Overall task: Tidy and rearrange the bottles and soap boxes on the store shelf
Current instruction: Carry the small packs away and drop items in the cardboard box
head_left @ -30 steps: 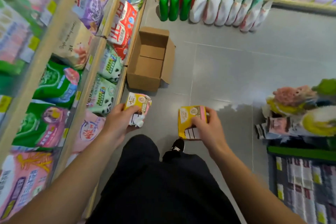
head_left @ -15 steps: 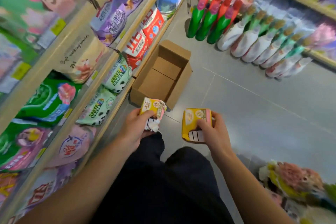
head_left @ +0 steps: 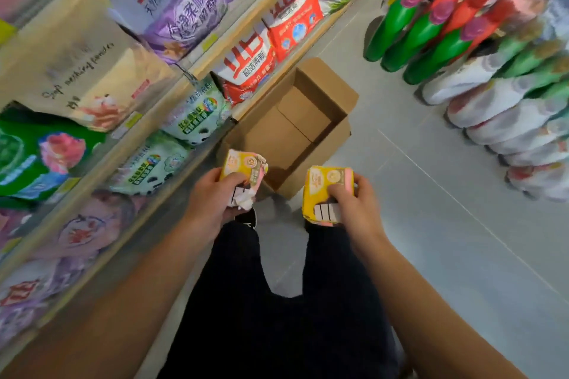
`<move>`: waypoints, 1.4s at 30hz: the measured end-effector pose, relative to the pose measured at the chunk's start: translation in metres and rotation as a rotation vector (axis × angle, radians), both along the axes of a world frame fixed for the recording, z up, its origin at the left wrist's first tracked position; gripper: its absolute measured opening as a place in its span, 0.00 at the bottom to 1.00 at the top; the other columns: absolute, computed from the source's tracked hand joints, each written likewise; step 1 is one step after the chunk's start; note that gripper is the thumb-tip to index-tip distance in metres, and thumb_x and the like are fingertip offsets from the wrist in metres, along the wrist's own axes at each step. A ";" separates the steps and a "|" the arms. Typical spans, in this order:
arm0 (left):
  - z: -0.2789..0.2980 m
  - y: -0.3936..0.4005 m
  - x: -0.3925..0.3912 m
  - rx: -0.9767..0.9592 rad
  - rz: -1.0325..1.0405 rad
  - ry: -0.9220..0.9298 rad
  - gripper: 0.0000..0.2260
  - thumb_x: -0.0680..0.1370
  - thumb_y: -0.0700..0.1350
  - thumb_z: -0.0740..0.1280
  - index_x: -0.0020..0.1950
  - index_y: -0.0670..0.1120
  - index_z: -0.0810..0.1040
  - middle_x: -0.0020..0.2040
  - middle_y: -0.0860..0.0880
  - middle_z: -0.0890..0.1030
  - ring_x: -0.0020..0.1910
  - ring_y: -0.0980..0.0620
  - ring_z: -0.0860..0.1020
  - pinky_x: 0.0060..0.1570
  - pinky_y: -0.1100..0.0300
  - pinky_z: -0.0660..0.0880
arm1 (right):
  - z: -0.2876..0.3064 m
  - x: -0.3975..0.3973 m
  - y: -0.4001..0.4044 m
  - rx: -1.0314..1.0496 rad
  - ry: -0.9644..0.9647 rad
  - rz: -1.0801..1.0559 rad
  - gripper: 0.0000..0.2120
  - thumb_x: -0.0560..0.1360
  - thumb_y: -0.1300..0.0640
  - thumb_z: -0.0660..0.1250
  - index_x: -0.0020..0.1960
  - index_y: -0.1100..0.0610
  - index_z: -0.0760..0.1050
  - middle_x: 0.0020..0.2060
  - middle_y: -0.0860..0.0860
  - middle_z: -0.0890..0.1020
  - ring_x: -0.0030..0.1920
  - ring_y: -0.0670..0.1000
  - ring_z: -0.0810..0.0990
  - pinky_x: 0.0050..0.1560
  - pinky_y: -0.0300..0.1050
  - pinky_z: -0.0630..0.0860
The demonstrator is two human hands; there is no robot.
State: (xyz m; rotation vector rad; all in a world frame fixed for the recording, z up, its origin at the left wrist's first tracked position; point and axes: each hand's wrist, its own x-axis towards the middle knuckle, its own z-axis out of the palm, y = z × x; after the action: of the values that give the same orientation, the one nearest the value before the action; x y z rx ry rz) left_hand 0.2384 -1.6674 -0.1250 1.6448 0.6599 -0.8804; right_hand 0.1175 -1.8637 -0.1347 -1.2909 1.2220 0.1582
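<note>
While crumpled, both hands (head_left: 212, 197) grip boxy cartons (head_left: 326, 191).

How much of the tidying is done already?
Done: the cardboard box on the floor looks emptied. In hand: the left hand grips one yellow soap box, and the right hand grips another. Left: both still need a shelf spot, and the bottles stand on the floor.

Yellow soap boxes against grey floor (head_left: 431, 194) and bright packaging

Both soap boxes (head_left: 326, 191) are yellow with pink edges and white barcode panels. The cardboard box (head_left: 308, 101) beyond them is plain brown; right of it stand green bottles (head_left: 397, 28) with red caps, then white ones.
</note>
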 end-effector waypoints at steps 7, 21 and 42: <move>-0.156 -0.026 0.041 0.076 0.109 0.000 0.07 0.67 0.46 0.69 0.42 0.50 0.83 0.39 0.45 0.85 0.34 0.48 0.83 0.31 0.56 0.77 | -0.186 0.082 -0.044 0.050 0.078 0.185 0.20 0.70 0.48 0.66 0.61 0.47 0.68 0.47 0.48 0.82 0.38 0.46 0.85 0.39 0.47 0.83; -0.562 -0.094 0.135 0.009 0.276 0.077 0.13 0.72 0.41 0.70 0.55 0.49 0.78 0.46 0.47 0.83 0.41 0.49 0.83 0.36 0.54 0.79 | -0.546 0.282 -0.124 -0.217 0.201 0.824 0.25 0.75 0.57 0.71 0.67 0.54 0.64 0.54 0.54 0.79 0.47 0.53 0.83 0.45 0.48 0.83; -0.476 -0.078 0.094 0.115 -0.116 0.020 0.12 0.78 0.41 0.66 0.61 0.43 0.77 0.44 0.46 0.81 0.39 0.49 0.80 0.41 0.56 0.78 | -0.444 0.208 -0.060 -0.416 0.274 1.020 0.25 0.77 0.43 0.64 0.69 0.54 0.69 0.63 0.54 0.78 0.61 0.57 0.77 0.55 0.43 0.70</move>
State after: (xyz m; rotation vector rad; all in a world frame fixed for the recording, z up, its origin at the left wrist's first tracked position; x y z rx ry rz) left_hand 0.3327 -1.7454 -0.6006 1.7935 0.6436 -0.9583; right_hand 0.3253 -1.9238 -0.5789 -2.2310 0.7175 0.8679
